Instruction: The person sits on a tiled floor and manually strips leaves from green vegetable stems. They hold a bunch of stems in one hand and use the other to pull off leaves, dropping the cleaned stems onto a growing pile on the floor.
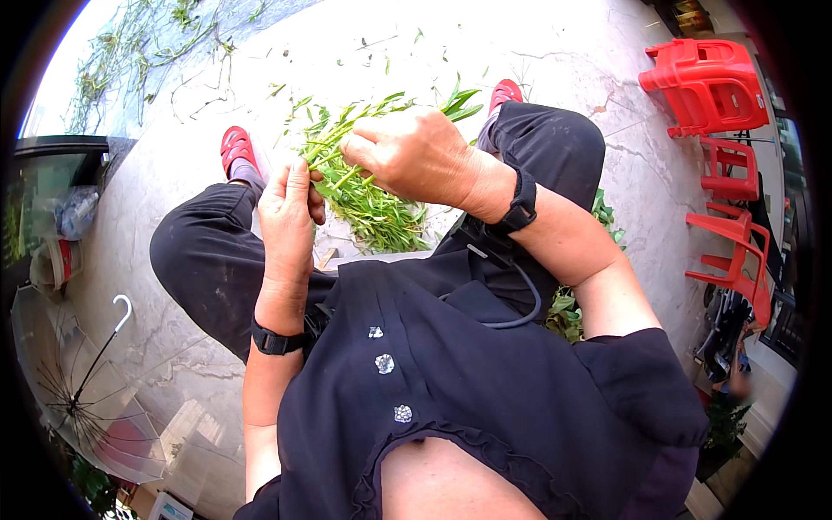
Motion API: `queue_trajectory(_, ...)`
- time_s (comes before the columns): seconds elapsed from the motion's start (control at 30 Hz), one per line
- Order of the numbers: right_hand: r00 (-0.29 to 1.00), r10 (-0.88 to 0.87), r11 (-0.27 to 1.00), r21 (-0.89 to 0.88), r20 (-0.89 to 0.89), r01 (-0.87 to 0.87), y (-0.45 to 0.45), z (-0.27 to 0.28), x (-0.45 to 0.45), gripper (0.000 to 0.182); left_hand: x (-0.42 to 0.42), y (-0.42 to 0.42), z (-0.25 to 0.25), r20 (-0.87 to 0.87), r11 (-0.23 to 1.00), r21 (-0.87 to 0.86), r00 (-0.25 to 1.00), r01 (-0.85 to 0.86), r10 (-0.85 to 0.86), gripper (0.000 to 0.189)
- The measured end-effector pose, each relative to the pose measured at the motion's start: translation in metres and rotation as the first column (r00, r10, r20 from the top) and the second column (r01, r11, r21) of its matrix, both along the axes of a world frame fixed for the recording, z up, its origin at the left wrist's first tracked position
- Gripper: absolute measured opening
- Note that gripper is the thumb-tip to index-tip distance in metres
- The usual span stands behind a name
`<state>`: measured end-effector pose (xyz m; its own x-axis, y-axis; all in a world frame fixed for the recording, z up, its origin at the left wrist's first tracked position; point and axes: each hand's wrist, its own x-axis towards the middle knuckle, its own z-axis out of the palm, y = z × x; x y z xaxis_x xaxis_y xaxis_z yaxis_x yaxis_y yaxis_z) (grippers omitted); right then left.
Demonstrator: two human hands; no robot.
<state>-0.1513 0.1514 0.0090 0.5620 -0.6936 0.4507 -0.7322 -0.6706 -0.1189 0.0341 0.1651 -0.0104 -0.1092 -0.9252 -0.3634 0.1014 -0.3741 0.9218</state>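
Several long green leafy stems [331, 144] run between my two hands. My left hand [292, 195] pinches their cut ends between thumb and fingers. My right hand [409, 153] is closed around the stems a little further along, its back turned up, and leafy tips stick out beyond it. Some stem ends point down below my right fingers. Under both hands a heap of green leaves and shoots [383, 218] lies on the floor between my legs. Part of the heap is hidden by my hands.
Vine stems lie on a grey-blue sheet [169, 71] at the upper left. Leaf scraps dot the marble-patterned floor [559, 58]. Stacked red plastic stools [715, 88] and a red chair [734, 250] stand right. An open clear umbrella [123, 416] lies left. More leaves [564, 315] lie beside my right thigh.
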Motion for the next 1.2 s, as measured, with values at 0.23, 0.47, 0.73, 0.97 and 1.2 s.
queue_trajectory(0.23, 0.999, 0.02, 1.0, 0.018, 0.051, -0.021, 0.0, 0.005, 0.002, 0.01, -0.002, 0.002, 0.001, -0.045, 0.998, 0.02, 0.997, 0.066, -0.065, 0.025)
queue_trajectory(0.47, 0.647, -0.296, 0.913, 0.408, 0.703, -0.024, -0.005, 0.017, -0.004, 0.008, 0.002, 0.003, 0.0, -0.092, 0.995, 0.041, 0.992, 0.09, -0.086, 0.024)
queue_trajectory(0.73, -0.018, -0.579, 0.717, 0.498, 0.815, -0.488, -0.024, 0.036, -0.056, 0.019, 0.017, -0.002, 0.004, -0.473, 0.985, 0.059, 0.874, 0.163, -0.116, 0.023)
queue_trajectory(0.97, 0.207, -0.476, 0.801, 0.519, 0.855, -0.3, -0.017, 0.036, -0.053, 0.02, 0.014, -0.003, 0.005, -0.485, 0.983, 0.002, 0.86, 0.184, -0.16, 0.021)
queue_trajectory(1.2, 0.542, -0.321, 0.928, 0.373, 0.776, 0.015, -0.012, 0.04, -0.041, 0.012, 0.015, 0.0, 0.0, -0.394, 0.987, -0.052, 0.905, 0.155, -0.163, 0.018)
